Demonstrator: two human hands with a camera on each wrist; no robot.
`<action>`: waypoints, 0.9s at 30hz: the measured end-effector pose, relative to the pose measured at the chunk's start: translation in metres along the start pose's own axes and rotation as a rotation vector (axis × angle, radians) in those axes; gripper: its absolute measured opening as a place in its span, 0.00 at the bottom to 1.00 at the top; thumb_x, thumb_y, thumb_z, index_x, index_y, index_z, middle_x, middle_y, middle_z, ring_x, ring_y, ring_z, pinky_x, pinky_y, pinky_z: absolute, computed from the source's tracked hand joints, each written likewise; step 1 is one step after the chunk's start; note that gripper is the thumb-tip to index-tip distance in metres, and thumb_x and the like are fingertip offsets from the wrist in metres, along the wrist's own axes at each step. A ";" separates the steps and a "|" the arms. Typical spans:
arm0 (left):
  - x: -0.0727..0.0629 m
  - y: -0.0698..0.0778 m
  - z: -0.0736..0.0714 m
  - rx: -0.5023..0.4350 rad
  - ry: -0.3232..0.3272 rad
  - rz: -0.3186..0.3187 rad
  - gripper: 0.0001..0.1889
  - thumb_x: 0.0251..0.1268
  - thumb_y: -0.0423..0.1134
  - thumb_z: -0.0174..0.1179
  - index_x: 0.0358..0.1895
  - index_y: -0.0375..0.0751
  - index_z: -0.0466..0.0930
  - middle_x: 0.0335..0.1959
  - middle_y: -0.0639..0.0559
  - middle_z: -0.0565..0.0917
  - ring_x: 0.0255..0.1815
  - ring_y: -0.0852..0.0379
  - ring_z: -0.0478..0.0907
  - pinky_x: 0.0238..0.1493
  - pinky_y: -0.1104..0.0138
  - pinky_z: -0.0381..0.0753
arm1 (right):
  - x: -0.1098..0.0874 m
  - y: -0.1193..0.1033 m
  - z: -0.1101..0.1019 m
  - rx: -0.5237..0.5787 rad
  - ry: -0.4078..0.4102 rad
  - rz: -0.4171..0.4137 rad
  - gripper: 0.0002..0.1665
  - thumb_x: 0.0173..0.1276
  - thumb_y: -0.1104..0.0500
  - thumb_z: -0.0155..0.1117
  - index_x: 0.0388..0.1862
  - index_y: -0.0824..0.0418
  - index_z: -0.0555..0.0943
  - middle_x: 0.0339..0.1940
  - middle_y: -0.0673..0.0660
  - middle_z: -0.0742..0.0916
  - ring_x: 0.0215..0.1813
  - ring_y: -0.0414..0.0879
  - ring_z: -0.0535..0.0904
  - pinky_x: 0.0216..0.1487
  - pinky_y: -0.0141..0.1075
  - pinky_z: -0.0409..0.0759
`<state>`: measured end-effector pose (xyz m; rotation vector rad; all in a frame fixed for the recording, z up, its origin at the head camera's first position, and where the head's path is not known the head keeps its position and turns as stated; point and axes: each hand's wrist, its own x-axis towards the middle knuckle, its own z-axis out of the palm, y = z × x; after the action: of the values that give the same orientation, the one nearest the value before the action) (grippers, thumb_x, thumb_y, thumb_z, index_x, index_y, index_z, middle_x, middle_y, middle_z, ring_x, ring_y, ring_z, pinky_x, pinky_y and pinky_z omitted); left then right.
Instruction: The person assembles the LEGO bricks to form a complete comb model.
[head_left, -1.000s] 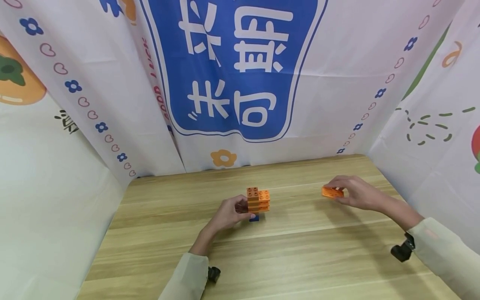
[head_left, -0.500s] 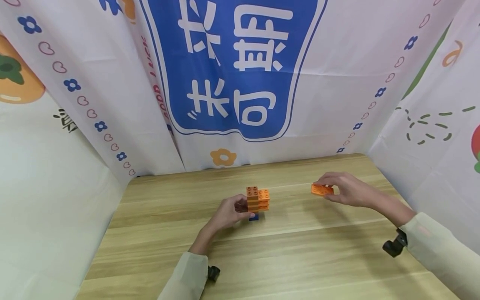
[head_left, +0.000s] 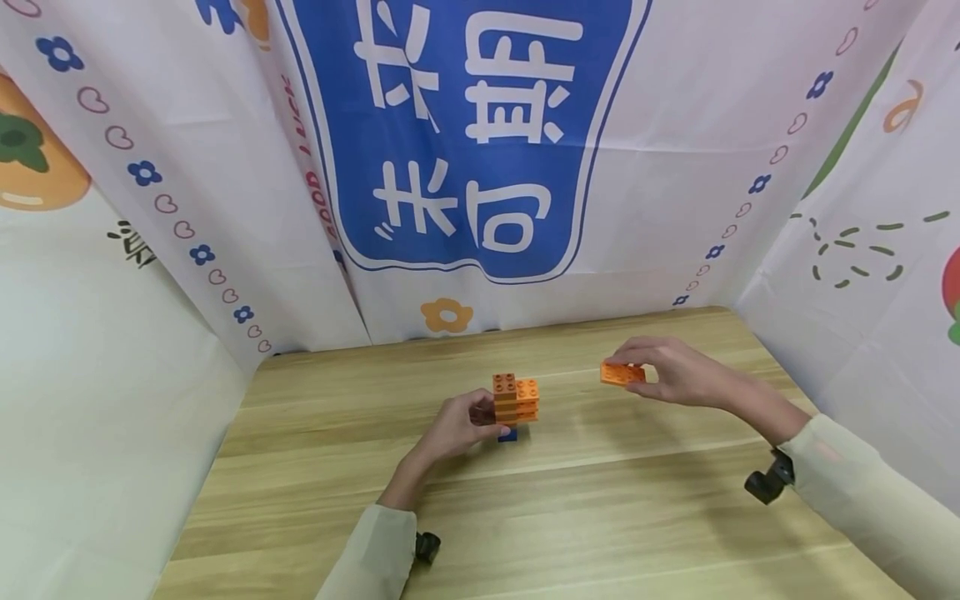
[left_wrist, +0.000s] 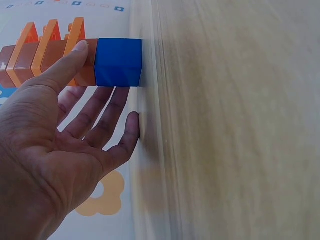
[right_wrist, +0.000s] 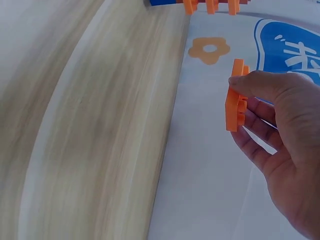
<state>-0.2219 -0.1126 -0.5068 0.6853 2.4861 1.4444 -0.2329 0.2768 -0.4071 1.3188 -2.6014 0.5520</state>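
A tower of toy building bricks (head_left: 505, 387) stands upright on the table, brown bricks alternating with thin orange plates over a blue brick (left_wrist: 119, 62) at the bottom. Three orange plates stick out from its right side, one above another. My left hand (head_left: 453, 427) grips the tower low down, the thumb across the lower brown brick in the left wrist view. My right hand (head_left: 675, 372) pinches a loose orange building plate (right_wrist: 235, 97) between thumb and fingers, studs up. That plate hangs over the table, to the right of the tower and apart from it.
The wood-grain table (head_left: 360, 517) runs back to a hanging white cloth (head_left: 660, 192) with a blue printed panel. Cloth also closes off the left and right sides. Each wrist bears a small black camera (head_left: 768, 479) at the sleeve.
My right hand has moved left with the orange building plate, nearer the tower. My left hand and the tower have kept their place.
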 end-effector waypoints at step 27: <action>-0.001 0.001 0.000 -0.001 0.000 0.000 0.16 0.66 0.36 0.76 0.52 0.38 0.84 0.46 0.48 0.89 0.45 0.55 0.85 0.47 0.65 0.88 | 0.042 -0.023 0.009 0.065 0.007 -0.079 0.24 0.62 0.65 0.82 0.57 0.63 0.89 0.52 0.56 0.91 0.50 0.46 0.87 0.47 0.41 0.89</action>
<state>-0.2207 -0.1126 -0.5055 0.6853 2.4851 1.4463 -0.2394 0.2301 -0.3962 1.4295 -2.5336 0.6314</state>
